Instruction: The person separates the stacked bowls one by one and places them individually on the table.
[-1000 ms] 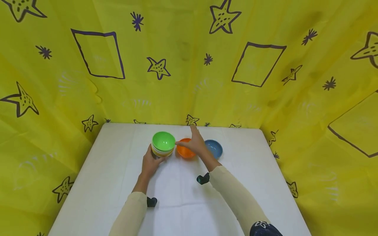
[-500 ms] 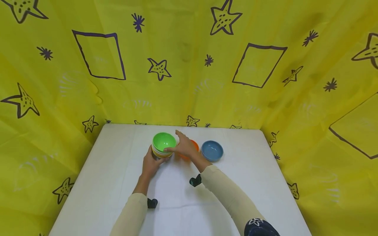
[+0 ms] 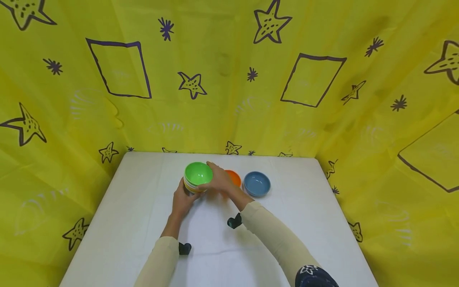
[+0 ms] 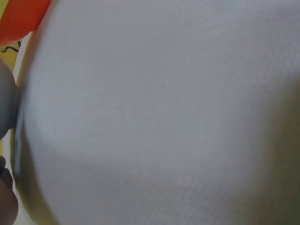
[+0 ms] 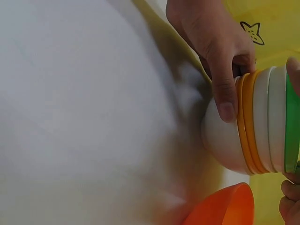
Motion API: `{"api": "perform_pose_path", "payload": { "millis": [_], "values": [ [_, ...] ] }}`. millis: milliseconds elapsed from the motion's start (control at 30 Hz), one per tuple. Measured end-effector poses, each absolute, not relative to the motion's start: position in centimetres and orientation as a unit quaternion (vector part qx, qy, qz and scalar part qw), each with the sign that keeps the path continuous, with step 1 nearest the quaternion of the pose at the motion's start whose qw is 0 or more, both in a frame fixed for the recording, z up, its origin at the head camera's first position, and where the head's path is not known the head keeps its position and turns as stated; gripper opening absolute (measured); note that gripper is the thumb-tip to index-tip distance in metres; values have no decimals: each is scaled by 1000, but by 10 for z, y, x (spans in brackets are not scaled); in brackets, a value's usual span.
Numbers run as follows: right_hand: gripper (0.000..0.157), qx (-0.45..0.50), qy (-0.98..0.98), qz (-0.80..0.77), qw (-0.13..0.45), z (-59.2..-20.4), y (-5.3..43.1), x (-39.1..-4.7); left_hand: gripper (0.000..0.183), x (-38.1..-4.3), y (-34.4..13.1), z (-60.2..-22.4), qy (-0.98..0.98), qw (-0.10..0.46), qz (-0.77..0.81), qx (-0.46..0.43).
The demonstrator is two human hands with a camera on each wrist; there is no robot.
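- left hand [image 3: 182, 202] grips a stack of bowls [image 5: 258, 126] from its near left side, thumb and fingers curled round the lower part; the right wrist view shows that thumb lying on the white outside of the lowest bowl, next to the orange rims.
- right hand [image 3: 218, 180] is clamped on the green bowl [image 3: 198, 173] at the top of the same stack, thumb at the near side of its rim and fingers at the far right side.
- the stack sits left of the middle of the counter [image 3: 143, 207], toward the far edge, with white, orange and white bands under the green; i cannot tell whether its base touches the counter.
- just right of the stack, an orange bowl [image 3: 234, 177] rests on the counter, partly hidden by the right hand and wrist.
- a blue bowl [image 3: 257, 183] lies just right of the orange one, its open side up.
- white cloth covers the counter, with a fold line running across the near half.
- yellow fabric [image 3: 222, 115] with dark stars and rectangles hangs at the far, left and right sides.
- both arms wear cream sleeves [image 3: 155, 263], and a small dark device [image 3: 184, 248] shows at each wrist.
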State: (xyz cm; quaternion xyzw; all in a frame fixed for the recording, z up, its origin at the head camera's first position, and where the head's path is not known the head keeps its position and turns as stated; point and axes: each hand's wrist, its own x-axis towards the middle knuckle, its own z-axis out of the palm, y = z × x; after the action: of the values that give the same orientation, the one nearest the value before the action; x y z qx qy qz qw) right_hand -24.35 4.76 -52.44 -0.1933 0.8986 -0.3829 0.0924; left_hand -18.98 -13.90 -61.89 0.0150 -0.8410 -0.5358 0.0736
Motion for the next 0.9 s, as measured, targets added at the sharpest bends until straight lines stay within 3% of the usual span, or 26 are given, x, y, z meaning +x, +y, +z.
{"api": "perform_pose_path", "payload": {
  "millis": [167, 433, 900],
  "values": [
    [119, -196, 896, -389, 88, -524, 46, -244, 102, -189, -138, -619, -841, 80, -535, 11],
    [85, -215, 889, -394, 94, -525, 45, -247, 100, -189, -138, -616, -839, 81, -538, 12],
    [90, -214, 879, -423, 50, -521, 43, -244, 100, -189, -138, -618, -842, 73, -534, 18]
  ]
}}
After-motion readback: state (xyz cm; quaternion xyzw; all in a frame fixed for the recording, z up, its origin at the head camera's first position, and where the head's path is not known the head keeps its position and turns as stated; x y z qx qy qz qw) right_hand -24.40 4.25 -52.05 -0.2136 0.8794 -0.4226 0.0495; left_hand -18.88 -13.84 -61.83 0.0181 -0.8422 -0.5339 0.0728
